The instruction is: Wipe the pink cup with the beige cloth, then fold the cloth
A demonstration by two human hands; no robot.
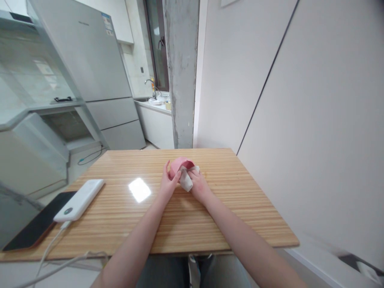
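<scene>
A small pink bowl (179,163) is tilted over the wooden table, its mouth facing right and toward me. My left hand (170,179) is closed around the bowl's left side, with the thumb near the rim. My right hand (197,184) presses a crumpled white tissue (186,182) at the bowl's mouth, and part of the tissue hangs down between the two hands. Some of the right fingertips are hidden by the tissue and the bowl.
The wooden table (120,224) reaches to a pale wall on the right. At left, a white power bank (80,200) with a cable (52,242) lies partly over a black flat tablet-like object (39,224). A grey fridge (90,52) and a sink counter stand beyond.
</scene>
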